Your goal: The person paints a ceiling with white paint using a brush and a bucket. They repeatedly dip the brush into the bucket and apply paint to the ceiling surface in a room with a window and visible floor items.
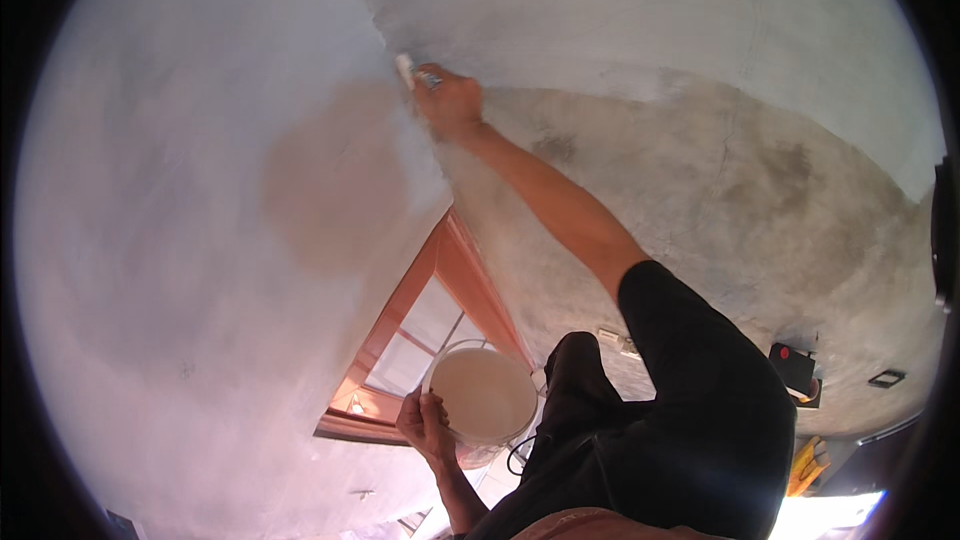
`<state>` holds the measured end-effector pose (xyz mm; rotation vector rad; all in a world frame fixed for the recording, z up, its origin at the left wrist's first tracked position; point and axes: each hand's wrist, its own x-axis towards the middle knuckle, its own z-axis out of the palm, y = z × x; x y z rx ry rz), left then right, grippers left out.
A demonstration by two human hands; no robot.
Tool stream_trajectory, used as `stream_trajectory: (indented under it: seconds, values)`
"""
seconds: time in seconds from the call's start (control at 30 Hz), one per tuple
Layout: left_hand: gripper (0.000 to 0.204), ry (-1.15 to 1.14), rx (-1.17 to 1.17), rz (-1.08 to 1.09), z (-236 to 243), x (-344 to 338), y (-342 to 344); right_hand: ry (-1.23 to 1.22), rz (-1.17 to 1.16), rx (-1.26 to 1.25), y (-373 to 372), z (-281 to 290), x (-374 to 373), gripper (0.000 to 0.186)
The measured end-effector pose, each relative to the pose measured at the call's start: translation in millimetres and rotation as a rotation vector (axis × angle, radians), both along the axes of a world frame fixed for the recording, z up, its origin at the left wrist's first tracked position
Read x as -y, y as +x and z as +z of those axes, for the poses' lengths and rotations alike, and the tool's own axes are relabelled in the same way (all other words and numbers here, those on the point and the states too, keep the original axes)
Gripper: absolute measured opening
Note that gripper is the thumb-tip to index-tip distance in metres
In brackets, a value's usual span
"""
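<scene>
Where the dark sleeves enter from the lower edge, the left hand (pixel 425 425) is the nearest one: its fingers are closed around the rim of a white bucket (pixel 484 395) and hold it up at the left side of the rim. The bucket is filled with a pale, cream-coloured paint, and its thin wire handle arches over the far side. Behind the bucket, lower on the wall, stands a window with a reddish-brown wooden frame (pixel 450 270), set at the corner where two walls meet. Farther up, the right arm stretches out bare from the sleeve, and the right hand (pixel 450 100) is closed in a fist around the handle of a small paintbrush (pixel 406 71). The pale head of the brush touches the wall exactly at the corner line. The left wall (pixel 200 190) is smooth and whitish with one tan patch, while the right wall (pixel 750 190) is grey, rough plaster, lighter in its upper part.
</scene>
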<state>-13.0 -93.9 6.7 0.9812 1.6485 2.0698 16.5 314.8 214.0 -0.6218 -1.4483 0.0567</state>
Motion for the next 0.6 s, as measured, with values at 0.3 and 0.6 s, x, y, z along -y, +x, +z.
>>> stream_trajectory:
  seconds: [0.3, 0.6]
  values:
    - [0.027, 0.014, -0.048, -0.042, 0, -10, -5, 0.211, -0.172, 0.018, 89, -8, 27, 0.022]
    - [0.029, 0.034, -0.046, -0.134, 2, -46, -3, 0.069, -0.419, -0.155, 350, -39, 167, 0.016]
